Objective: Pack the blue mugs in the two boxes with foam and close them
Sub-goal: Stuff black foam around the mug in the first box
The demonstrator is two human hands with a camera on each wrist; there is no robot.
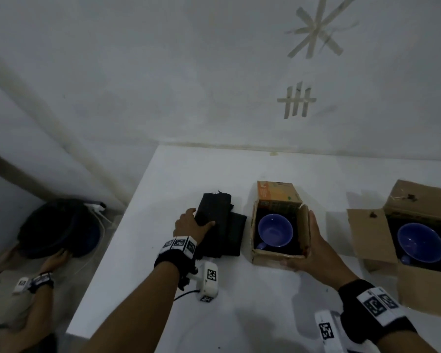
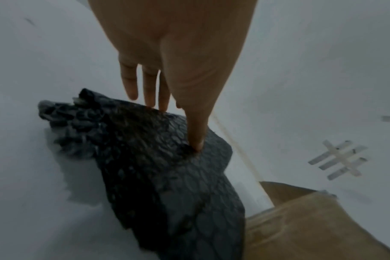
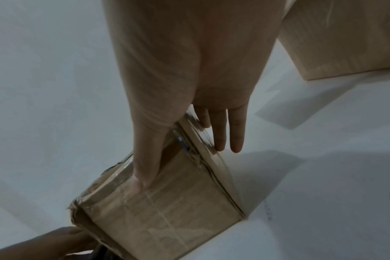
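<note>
Small box (image 1: 278,257) sat centre-right of the head frame, top flaps open, one blue mug (image 1: 275,231) inside, mouth up, handle toward the lower left corner, dark lining around it. Larger box (image 1: 372,238) at the right edge, flaps splayed out, second blue mug (image 1: 420,242) inside on the same dark padding, also mouth up. Both boxes on the white table (image 1: 239,169).

Boxes were plain brown corrugated card, worn edges, clear tape along the seams in the right wrist view; small one had an orange printed back flap. Foam (image 1: 220,222) was a stack of black slabs left of the small box, rough pebbled surface, ragged torn far edge in the left wrist view.

My left hand (image 1: 190,224) gripped the foam's left edge: thumb (image 2: 195,139) pressed into the top face, fingers (image 2: 149,88) down over the side. My right hand (image 1: 313,247) clasped the near right corner of the small box, fingers (image 3: 219,132) straight along the right wall, thumb (image 3: 145,167) flat across the near wall. Near mug sat between my two hands, just left of the right palm; far mug well right of both
</note>
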